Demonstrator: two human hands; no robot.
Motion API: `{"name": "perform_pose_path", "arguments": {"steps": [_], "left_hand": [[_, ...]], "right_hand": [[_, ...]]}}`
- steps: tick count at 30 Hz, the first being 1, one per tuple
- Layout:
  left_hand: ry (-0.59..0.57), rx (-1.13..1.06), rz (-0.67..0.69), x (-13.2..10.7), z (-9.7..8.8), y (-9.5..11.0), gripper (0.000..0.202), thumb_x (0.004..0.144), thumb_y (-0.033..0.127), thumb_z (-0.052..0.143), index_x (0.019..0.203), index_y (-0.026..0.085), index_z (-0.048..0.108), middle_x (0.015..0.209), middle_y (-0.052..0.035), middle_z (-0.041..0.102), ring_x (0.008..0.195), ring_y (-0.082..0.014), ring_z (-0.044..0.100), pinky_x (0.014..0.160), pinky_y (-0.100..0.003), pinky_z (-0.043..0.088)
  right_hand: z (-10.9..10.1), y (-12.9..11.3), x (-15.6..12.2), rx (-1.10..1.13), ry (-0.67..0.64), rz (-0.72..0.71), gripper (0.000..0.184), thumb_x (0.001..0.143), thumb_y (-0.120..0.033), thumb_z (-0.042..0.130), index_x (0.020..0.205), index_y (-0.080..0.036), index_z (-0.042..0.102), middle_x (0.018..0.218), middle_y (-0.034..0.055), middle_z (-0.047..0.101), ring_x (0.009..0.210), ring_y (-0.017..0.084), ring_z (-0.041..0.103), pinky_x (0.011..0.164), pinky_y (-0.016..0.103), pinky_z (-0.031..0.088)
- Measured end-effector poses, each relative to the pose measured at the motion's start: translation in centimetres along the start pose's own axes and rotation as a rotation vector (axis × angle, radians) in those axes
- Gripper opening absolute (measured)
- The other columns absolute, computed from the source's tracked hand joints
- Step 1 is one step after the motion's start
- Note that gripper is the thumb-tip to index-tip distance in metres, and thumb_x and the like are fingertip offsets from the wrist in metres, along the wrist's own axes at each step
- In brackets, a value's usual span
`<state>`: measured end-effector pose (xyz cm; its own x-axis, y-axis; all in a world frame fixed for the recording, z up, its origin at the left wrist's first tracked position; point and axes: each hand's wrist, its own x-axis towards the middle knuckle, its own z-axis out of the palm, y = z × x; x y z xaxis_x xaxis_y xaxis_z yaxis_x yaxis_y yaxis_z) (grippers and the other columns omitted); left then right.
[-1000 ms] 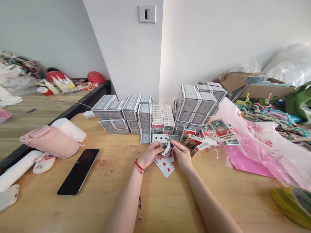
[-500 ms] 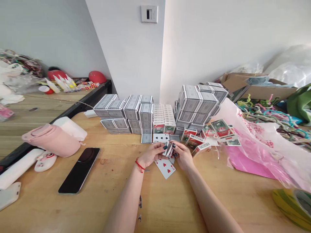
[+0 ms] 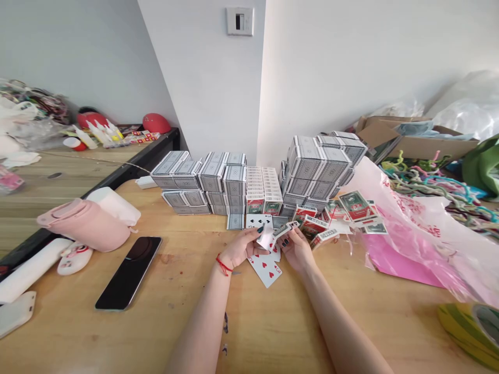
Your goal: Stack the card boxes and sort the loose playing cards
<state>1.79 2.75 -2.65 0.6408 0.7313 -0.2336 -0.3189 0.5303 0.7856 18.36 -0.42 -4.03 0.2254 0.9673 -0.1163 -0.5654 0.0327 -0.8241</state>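
Observation:
My left hand [image 3: 240, 248] pinches a white playing card [image 3: 266, 239] near the middle of the wooden table [image 3: 249, 322]. My right hand [image 3: 296, 248] is closed on a small pack of cards [image 3: 284, 230] tilted up beside it. Under both hands lies a face-up red hearts card [image 3: 265, 268]. A spades card [image 3: 258, 221] lies just beyond, in front of stacked grey-backed card packs [image 3: 210, 179]. More stacked packs [image 3: 322, 163] rise at the right, with loose red and green card boxes [image 3: 353, 205] below them.
A black phone [image 3: 129, 271] and a pink pouch [image 3: 83, 224] lie at the left. A pink plastic bag [image 3: 405, 234] spreads at the right, with coloured cords [image 3: 424, 184] and a cardboard box [image 3: 409, 137] behind. A yellow-green roll [image 3: 468, 324] is at the right corner.
The hands were together on the cards; now the left holds one card apart while the right has lifted the pack up and slightly right.

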Motion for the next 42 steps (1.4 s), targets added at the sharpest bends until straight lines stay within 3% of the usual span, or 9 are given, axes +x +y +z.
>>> {"name": "perform_pose_path", "arguments": {"steps": [4,7,10,13,17,22,27,32,42], "left_hand": [[0.041,-0.064,0.063,-0.2,0.0,0.3,0.038,0.07,0.044,0.06,0.093,0.014,0.058,0.087,-0.01,0.064,0.081,-0.0207,0.061,0.068,-0.034,0.051],[0.095,-0.04,0.224,-0.2,0.4,0.5,0.039,0.072,0.044,0.058,0.097,0.016,0.055,0.096,-0.01,0.063,0.089,-0.0213,0.059,0.073,-0.034,0.05],[0.226,0.16,0.466,0.1,1.1,0.4,0.029,0.07,0.035,0.063,0.089,0.017,0.052,0.103,-0.0078,0.06,0.093,-0.019,0.058,0.079,-0.033,0.047],[0.33,0.506,0.595,0.3,1.9,-0.1,0.022,0.067,0.027,0.065,0.082,0.017,0.052,0.11,-0.008,0.056,0.1,-0.0188,0.054,0.082,-0.031,0.046],[0.367,0.899,0.658,0.4,2.4,-1.0,0.015,0.068,0.025,0.063,0.079,0.018,0.054,0.11,-0.0085,0.055,0.103,-0.02,0.052,0.084,-0.034,0.044],[0.351,1.108,0.714,0.3,2.3,-1.3,0.01,0.071,0.024,0.06,0.077,0.019,0.054,0.115,-0.0089,0.053,0.108,-0.0206,0.05,0.089,-0.036,0.042],[0.384,1.147,0.765,0.3,2.1,-1.1,0.007,0.072,0.023,0.058,0.072,0.019,0.052,0.115,-0.009,0.052,0.106,-0.0191,0.051,0.084,-0.032,0.045],[0.379,1.15,0.782,0.1,2.3,-1.0,0.007,0.072,0.022,0.057,0.07,0.019,0.052,0.114,-0.0087,0.051,0.108,-0.0192,0.05,0.088,-0.032,0.043],[0.318,1.241,0.89,-0.1,2.8,-1.0,0.008,0.066,0.017,0.058,0.067,0.018,0.05,0.111,-0.0075,0.048,0.104,-0.0201,0.048,0.087,-0.033,0.042]], "right_hand": [[0.1,-0.1,0.1,-0.027,0.113,-0.072,0.025,0.067,-0.041,0.063,0.083,-0.023,0.055,0.066,-0.0033,0.059,0.048,0.01,0.048,0.047,0.024,0.039],[0.0,0.2,0.0,-0.086,0.162,-0.097,0.023,0.066,-0.039,0.063,0.078,-0.023,0.051,0.062,-0.0051,0.055,0.046,0.01,0.047,0.042,0.022,0.036],[0.0,0.6,-0.1,-0.177,0.136,-0.118,0.023,0.065,-0.035,0.063,0.068,-0.022,0.046,0.056,-0.0071,0.048,0.046,0.009,0.044,0.042,0.021,0.036],[0.1,0.9,-0.2,-0.24,0.111,-0.111,0.025,0.065,-0.035,0.064,0.069,-0.022,0.043,0.06,-0.0065,0.049,0.051,0.01,0.047,0.043,0.02,0.038],[0.4,0.6,-0.4,-0.215,0.024,-0.029,0.024,0.07,-0.041,0.058,0.076,-0.025,0.041,0.067,-0.0058,0.053,0.059,0.013,0.052,0.047,0.023,0.042],[0.7,0.1,-0.6,-0.164,-0.031,0.031,0.021,0.073,-0.044,0.049,0.081,-0.025,0.044,0.076,-0.001,0.058,0.071,0.017,0.056,0.052,0.025,0.046],[1.0,-0.1,-0.9,-0.173,-0.119,0.063,0.021,0.072,-0.045,0.051,0.083,-0.027,0.048,0.083,0.0004,0.059,0.075,0.018,0.057,0.059,0.029,0.048],[1.0,-0.3,-1.0,-0.166,-0.165,0.109,0.026,0.068,-0.047,0.058,0.08,-0.025,0.051,0.075,0.0003,0.06,0.068,0.017,0.057,0.059,0.03,0.047],[0.4,0.2,-0.5,-0.123,-0.04,0.092,0.025,0.07,-0.045,0.056,0.083,-0.023,0.056,0.072,-0.0013,0.058,0.063,0.016,0.053,0.051,0.024,0.042]]}}
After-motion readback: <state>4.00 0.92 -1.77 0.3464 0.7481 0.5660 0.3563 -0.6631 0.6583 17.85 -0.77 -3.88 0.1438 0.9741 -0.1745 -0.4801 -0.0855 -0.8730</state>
